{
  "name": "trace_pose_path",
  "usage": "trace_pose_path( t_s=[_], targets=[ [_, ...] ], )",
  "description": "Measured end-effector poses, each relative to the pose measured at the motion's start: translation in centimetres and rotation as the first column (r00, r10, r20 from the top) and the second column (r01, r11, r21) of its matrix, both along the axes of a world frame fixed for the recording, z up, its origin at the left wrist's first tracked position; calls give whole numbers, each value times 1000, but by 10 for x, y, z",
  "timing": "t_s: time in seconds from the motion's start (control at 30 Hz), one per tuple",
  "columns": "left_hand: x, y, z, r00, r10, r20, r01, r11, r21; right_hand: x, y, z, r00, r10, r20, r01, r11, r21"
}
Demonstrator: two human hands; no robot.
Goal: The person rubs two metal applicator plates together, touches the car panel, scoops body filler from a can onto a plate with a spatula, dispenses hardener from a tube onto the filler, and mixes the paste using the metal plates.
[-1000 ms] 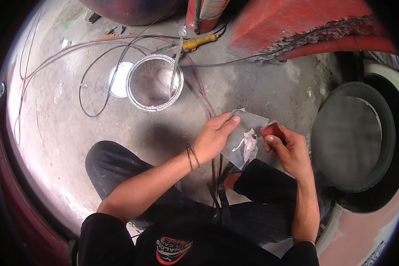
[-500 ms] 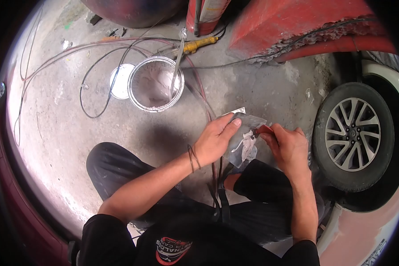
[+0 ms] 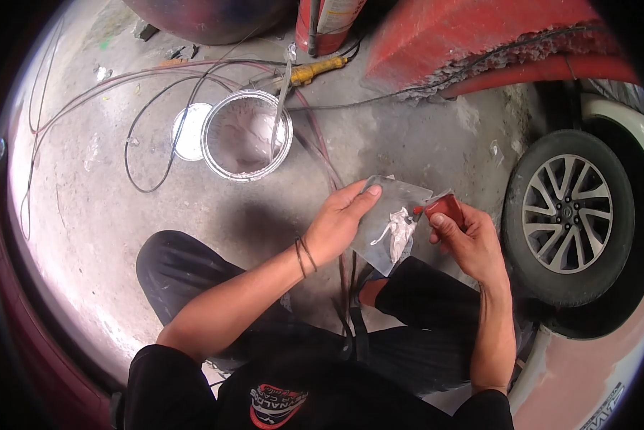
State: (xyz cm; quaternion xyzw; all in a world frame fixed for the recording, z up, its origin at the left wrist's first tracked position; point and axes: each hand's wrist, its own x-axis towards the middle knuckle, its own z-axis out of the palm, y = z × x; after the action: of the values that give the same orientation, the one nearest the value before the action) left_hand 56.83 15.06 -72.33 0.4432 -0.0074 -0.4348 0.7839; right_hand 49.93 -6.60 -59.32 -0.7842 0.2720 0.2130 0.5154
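My left hand (image 3: 342, 221) grips a flat, greyish see-through mixing plate (image 3: 402, 192) by its left edge, thumb on top. A smear of pale pinkish putty (image 3: 402, 233) lies on the plate, with a small dark and red bit at its upper edge. In my right hand (image 3: 474, 244) is a red putty spreader (image 3: 447, 208), pinched between thumb and fingers at the plate's right side. Farther off on the floor stands an open can (image 3: 212, 161) with pinkish filler inside and a stick (image 3: 282, 107) leaning in it.
A white lid (image 3: 187, 136) lies beside the can. Hoses and cables (image 3: 132, 161) loop across the concrete floor. A yellow tool (image 3: 318, 69) rests near a red cylinder (image 3: 325, 25). To the right are a car wheel (image 3: 569, 215) and a red block (image 3: 472, 43).
My right hand has drawn back slightly to the right and turned, bringing the spreader's red face into view. The plate has tilted, showing more of its surface and the putty.
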Motion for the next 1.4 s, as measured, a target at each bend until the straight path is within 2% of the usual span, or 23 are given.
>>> trace_pose_path(
  t_s=[0.23,0.33,0.43,0.5,0.53,0.63,0.73,0.83,0.9,1.23,1.4],
  targets=[
    [1,3,-1,999,-46,-11,46,999,-21,-2,3,-1,1000,4,-29,-3,999,42],
    [0,3,-2,999,-49,1,49,998,-31,0,7,-1,1000,8,-1,-8,996,-84],
    [-1,4,-1,994,-65,92,66,998,-7,-4,7,-7,982,182,40,-145,883,-447],
    [-2,5,-3,973,-69,221,56,996,64,-2,10,-5,929,360,81,-224,725,-651],
    [-2,5,-3,978,-49,202,38,997,61,-1,11,-4,890,448,85,-244,626,-741],
    [-2,2,-3,995,14,101,-18,999,36,-6,3,-11,932,317,178,-143,770,-622],
    [-4,0,-8,996,52,-67,-52,999,-8,-5,7,-2,991,32,131,3,967,-255],
    [-2,1,-10,982,38,-184,-45,998,-35,-8,10,-7,992,-95,81,95,995,3],
    [0,2,-5,965,31,-260,-49,997,-61,-6,13,-9,993,-90,76,90,996,-4],
    [4,4,-3,981,16,-196,-35,995,-92,-4,15,-12,996,-57,66,59,997,-39],
    [4,4,-2,989,15,-144,-28,996,-87,0,21,-2,997,35,69,-21,979,-203]
  ],
)
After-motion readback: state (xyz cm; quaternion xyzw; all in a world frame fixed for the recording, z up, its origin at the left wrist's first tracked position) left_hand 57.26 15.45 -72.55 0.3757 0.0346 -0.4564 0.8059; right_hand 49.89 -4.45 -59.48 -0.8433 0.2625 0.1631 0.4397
